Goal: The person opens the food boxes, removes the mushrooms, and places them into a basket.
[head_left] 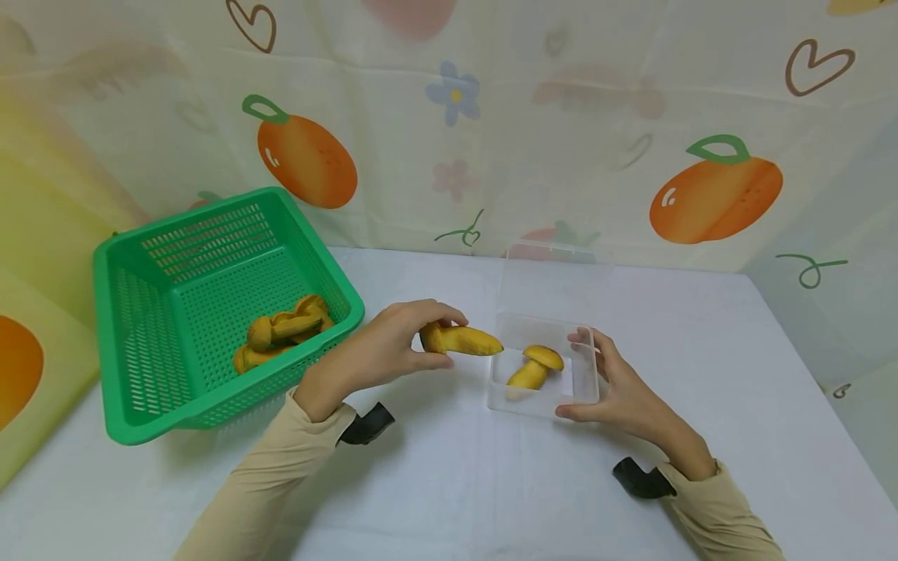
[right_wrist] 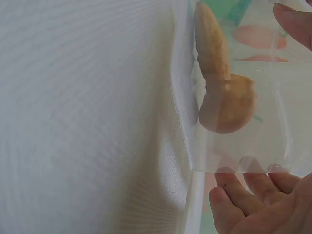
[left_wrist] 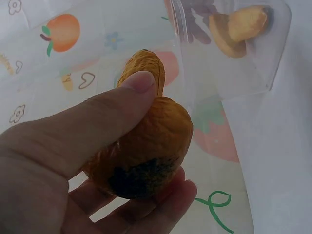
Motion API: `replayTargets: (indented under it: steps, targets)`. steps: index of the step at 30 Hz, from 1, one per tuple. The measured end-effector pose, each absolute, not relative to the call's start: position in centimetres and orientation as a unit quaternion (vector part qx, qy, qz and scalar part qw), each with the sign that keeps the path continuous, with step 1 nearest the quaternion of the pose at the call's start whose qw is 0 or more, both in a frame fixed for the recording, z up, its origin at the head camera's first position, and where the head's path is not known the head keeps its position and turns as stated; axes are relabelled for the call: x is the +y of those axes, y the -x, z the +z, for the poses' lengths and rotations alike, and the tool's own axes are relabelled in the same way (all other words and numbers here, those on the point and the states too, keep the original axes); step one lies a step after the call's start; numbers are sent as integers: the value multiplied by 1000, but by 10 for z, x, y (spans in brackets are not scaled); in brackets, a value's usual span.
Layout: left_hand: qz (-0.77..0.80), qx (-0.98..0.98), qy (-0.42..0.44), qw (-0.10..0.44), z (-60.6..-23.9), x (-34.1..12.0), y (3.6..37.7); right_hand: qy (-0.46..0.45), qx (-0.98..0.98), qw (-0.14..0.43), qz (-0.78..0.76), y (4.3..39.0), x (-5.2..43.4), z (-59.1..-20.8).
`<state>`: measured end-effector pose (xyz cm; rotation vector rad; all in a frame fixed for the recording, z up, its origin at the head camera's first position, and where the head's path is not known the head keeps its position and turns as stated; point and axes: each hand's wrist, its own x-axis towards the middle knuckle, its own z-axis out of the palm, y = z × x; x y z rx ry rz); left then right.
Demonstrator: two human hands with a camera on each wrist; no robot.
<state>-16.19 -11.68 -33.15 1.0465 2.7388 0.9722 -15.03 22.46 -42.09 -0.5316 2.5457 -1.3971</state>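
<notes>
The mushroom, a yellow-brown toy piece, is held clear of the bench in the left hand, thumb and fingers pinching its cap end, stem pointing toward 3 o'clock at the rim of the clear box. The left grip is narrow and confined to the cap; the long stem hangs unsupported, so the piece could pivot or slip out before it clears the rim. The right hand steadies the box from its 3 o'clock side, fingers lightly curved against the wall; a light container so held could slide or tip if the stem strikes the rim. A second mushroom already lies inside and may obstruct seating. The green basket, at 9 o'clock, holds further pieces.
</notes>
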Motion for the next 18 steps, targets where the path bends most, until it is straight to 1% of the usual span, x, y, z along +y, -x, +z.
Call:
replayTargets:
  steps: [18]
  targets:
    - [345,879,-330,-22,-334,-144,154,180,858,95,-471,151,226,-422]
